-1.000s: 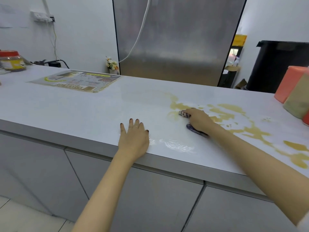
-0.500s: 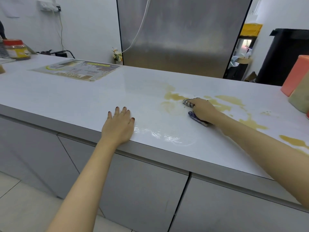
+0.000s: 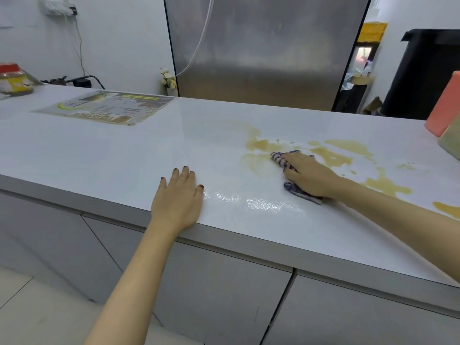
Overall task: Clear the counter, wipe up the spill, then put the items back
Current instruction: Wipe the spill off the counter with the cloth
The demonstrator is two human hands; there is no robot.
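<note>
At the counter's (image 3: pixel 99 155) front edge, the person's left hand (image 3: pixel 178 195) lies palm-down, fingers straight and close together, holding nothing. Just to its right, wet streaks (image 3: pixel 249 201) shine along the same edge. Further in, towards the middle of the counter, the right hand (image 3: pixel 308 175) presses flat on a blue-striped cloth (image 3: pixel 280 159), fingers stretched over it rather than wrapped round it; the cloth shows at the fingertips and under the heel of the hand. The cloth sits at the left end of the yellow-brown spill (image 3: pixel 333 155), which spreads in patches towards the right end. At that end stand an orange block (image 3: pixel 443 105) and a greenish one (image 3: pixel 451 140). Near the back edge on the left lies a printed sheet (image 3: pixel 107 108), and a red-lidded jar (image 3: pixel 15 78) stands at the far left corner.
</note>
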